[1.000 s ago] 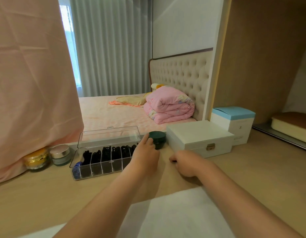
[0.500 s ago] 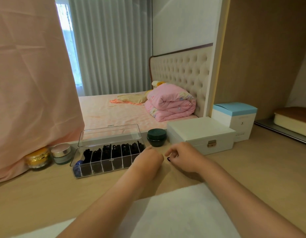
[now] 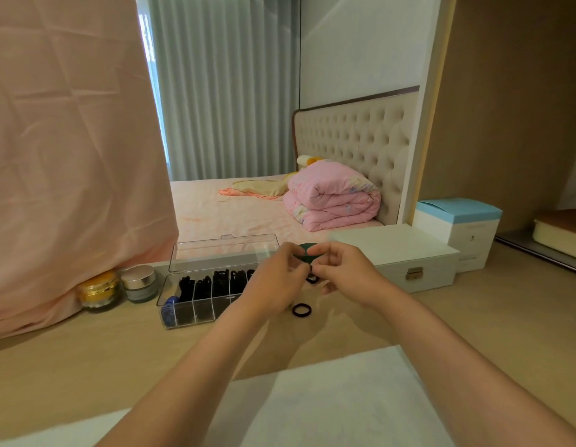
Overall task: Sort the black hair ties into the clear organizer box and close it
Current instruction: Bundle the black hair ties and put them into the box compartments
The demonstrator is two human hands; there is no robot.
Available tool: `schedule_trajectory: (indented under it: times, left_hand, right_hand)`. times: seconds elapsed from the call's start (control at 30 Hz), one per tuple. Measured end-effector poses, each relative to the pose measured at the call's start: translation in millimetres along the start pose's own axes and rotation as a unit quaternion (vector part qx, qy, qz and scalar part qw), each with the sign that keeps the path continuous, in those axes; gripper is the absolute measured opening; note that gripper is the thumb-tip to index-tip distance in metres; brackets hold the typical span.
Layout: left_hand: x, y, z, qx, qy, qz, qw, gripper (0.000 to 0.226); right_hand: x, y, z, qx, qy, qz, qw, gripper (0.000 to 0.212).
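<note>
Light wooden tabletop [image 3: 86, 366], open clear organizer box [image 3: 196, 312], loose black hair tie [image 3: 294, 310], gold jar [image 3: 98, 290], silver-capped jar [image 3: 140, 283], white latched box [image 3: 409, 253]

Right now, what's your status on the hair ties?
Left hand and right hand pinch a black hair tie. Second hair tie loose on desk. Clear organizer box open, lid up. Nothing blocks it.

On the table [image 3: 86, 366] the organizer box [image 3: 196, 312] sits left of centre, its lid [image 3: 225, 253] upright behind it, hair ties [image 3: 215, 283] in its compartments. Two jars [image 3: 140, 283] stand at its left. To its right a loose tie [image 3: 302, 310] lies below the left hand [image 3: 273, 282] and right hand [image 3: 341, 272], which meet on a pinched tie [image 3: 312, 279] (a tub [image 3: 307, 254] sits just behind them). Further right stand a latched case [image 3: 399, 256] and a carton [image 3: 457, 233].
</note>
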State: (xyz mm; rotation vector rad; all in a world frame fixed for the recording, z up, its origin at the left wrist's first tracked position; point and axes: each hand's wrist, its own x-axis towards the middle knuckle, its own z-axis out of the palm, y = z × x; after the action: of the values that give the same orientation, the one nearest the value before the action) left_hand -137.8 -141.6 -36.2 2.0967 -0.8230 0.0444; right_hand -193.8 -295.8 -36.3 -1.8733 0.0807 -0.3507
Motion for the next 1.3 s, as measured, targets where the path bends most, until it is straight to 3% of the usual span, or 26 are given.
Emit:
schedule_trajectory:
  times: [0.07,0.17,0.27,0.37,0.43,0.53,0.6,0.77,0.9,1.1,1.23,1.3]
  left_hand:
    - [3.4,-1.6,-6.0,-0.050,-0.025,-0.018,0.998,0.023]
    - [6.4,-9.8,-15.4,-0.009,-0.016,-0.030,0.999,0.009]
    - [2.7,-20.2,-20.2,0.031,0.000,-0.046,0.998,0.011]
    - [-5.7,-24.1,-21.6,0.030,0.001,-0.051,0.998,0.012]
    - [-9.6,-26.8,-21.4,0.021,0.001,-0.047,0.999,0.015]
    - [-15.9,-27.1,-18.8,0.033,-0.015,-0.034,0.999,0.011]
    - [-19.2,-29.0,-18.3,0.048,-0.006,-0.026,0.999,0.010]
    - [-18.4,-36.4,-38.6,0.032,0.077,-0.044,0.996,0.012]
    - [-12.0,-33.1,-60.4,-0.124,0.054,-0.086,0.987,0.010]
    - [-4.6,-31.2,-105.4,-0.298,0.022,-0.122,0.946,0.018]
    - [-2.2,-50.9,-130.8,-0.267,0.021,-0.103,0.958,0.017]
    - [-3.9,-62.2,-139.7,-0.300,0.042,-0.104,0.947,0.016]
  right_hand:
    - [1.2,-2.0,4.5,0.026,-0.004,0.003,1.000,0.027]
    - [0.4,3.8,13.0,0.028,0.026,0.034,0.999,0.025]
    - [-5.4,16.5,21.0,-0.136,0.025,0.064,0.988,0.018]
    - [-8.5,24.4,21.9,-0.341,-0.062,0.055,0.936,0.010]
    - [-8.5,25.5,23.1,-0.405,-0.088,0.060,0.908,0.012]
    - [-6.5,27.8,24.1,-0.434,-0.093,0.057,0.894,0.011]
    - [-5.7,28.4,24.0,-0.421,-0.114,0.058,0.898,0.011]
    - [-3.2,-3.6,20.5,-0.233,-0.141,0.029,0.962,0.016]
    - [7.9,-34.1,37.2,-0.114,-0.115,0.005,0.987,0.013]
    - [32.5,-67.4,72.4,-0.122,-0.008,-0.040,0.992,0.010]
    - [51.1,-79.7,97.5,-0.139,-0.005,-0.068,0.988,0.006]
    - [58.4,-82.2,108.9,-0.134,-0.026,-0.061,0.989,0.013]
